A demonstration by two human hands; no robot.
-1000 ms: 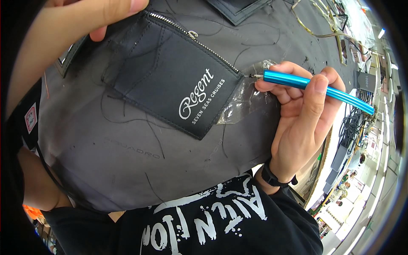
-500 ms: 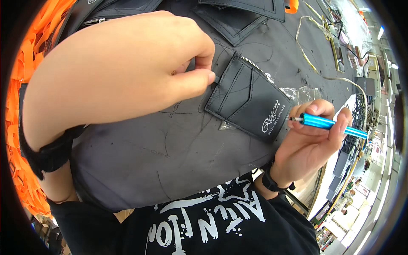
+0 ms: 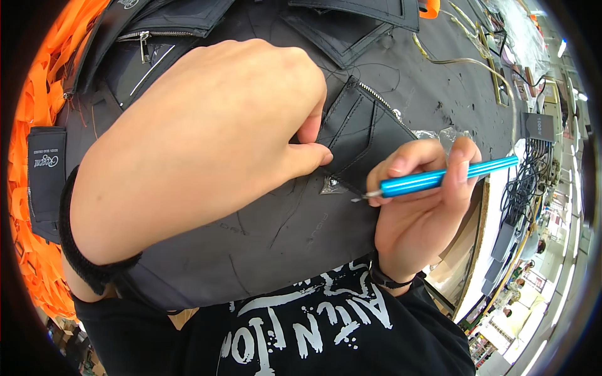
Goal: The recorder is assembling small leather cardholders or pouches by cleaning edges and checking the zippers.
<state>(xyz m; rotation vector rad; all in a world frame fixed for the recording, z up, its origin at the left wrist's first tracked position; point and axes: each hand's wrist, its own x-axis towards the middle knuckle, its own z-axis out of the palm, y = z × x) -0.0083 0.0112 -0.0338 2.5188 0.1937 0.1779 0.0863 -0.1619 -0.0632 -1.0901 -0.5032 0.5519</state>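
A black zip pouch (image 3: 351, 128) with slanted card pockets and a metal zip lies at a tilt on the dark work surface (image 3: 276, 213). My left hand (image 3: 269, 106) reaches over from the left, fingers curled and thumb closed at the pouch's left edge; what the fingertips pinch is partly hidden. My right hand (image 3: 426, 194) grips a slim, shiny blue pen-shaped tool (image 3: 417, 182) between thumb and fingers, covering the pouch's lower right part. The tool's thin metal tip points left, close to the pouch's bottom edge. Clear plastic (image 3: 332, 185) shows by that edge.
More black pouches (image 3: 342, 37) lie at the far side, and another (image 3: 163, 22) at the upper left. Orange straps (image 3: 41, 94) heap along the left. A pale cord (image 3: 467, 61) runs toward a grey box (image 3: 538, 127) with bundled black cables (image 3: 523, 182) on the right.
My right hand has moved left with the blue tool, bringing its tip to the pouch's lower edge. My left hand has shifted slightly down and right along the pouch's left edge.
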